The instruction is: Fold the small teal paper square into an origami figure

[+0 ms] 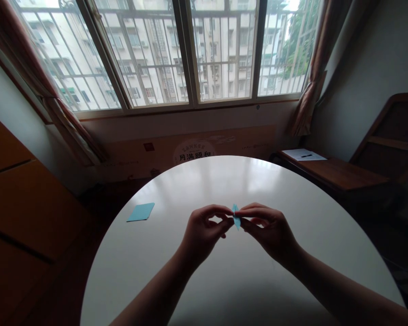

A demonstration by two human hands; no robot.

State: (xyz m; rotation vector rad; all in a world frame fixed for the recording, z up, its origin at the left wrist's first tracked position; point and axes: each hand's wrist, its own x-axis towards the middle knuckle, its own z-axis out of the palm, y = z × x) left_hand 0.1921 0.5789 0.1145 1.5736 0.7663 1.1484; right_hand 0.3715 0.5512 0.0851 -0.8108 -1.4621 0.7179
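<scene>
A small folded piece of light blue paper [237, 222] is held up between my two hands, over the middle of the white table. My left hand [206, 228] pinches its left side with thumb and index finger. From the other side, my right hand [272, 224] grips it between thumb and fingers. The paper looks narrow and pointed at top and bottom; its exact folded shape is too small to make out. Flat on the table to the left lies a square stack of light blue paper [141, 212], apart from both hands.
The round white table [258, 280] has its far edge near a wall below a barred window [156, 54]. At the right stands a wooden chair [353, 174] with a white sheet [301, 155] and a pen on it. Orange-brown cabinets [17, 199] stand at the left.
</scene>
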